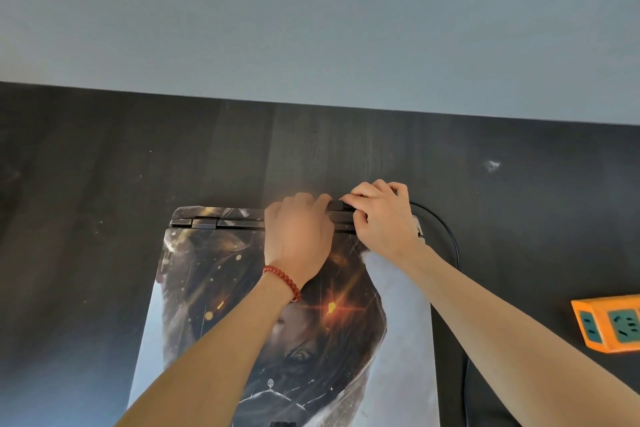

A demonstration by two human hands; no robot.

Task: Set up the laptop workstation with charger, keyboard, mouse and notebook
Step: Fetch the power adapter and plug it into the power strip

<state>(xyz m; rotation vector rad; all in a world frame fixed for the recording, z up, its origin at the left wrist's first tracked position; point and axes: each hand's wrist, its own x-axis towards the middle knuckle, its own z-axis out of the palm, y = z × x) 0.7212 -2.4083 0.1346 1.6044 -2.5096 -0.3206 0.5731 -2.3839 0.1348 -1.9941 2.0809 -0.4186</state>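
Note:
A closed laptop [214,288] with a printed picture on its lid lies on the dark desk [104,167], its hinge edge facing away from me. My right hand [381,215] pinches the black charger plug [337,205] at the laptop's back edge. From there the black charger cable [446,229] curves right and down along the laptop's side. My left hand [298,232], with a red bead bracelet on the wrist, rests on the back of the lid beside the plug, fingers curled over the hinge edge. Keyboard, mouse and notebook are not in view.
An orange power strip [609,322] with green sockets lies at the right edge of the desk. A grey wall [311,11] rises behind the desk's far edge. A small white scuff [491,165] marks the desk at the right.

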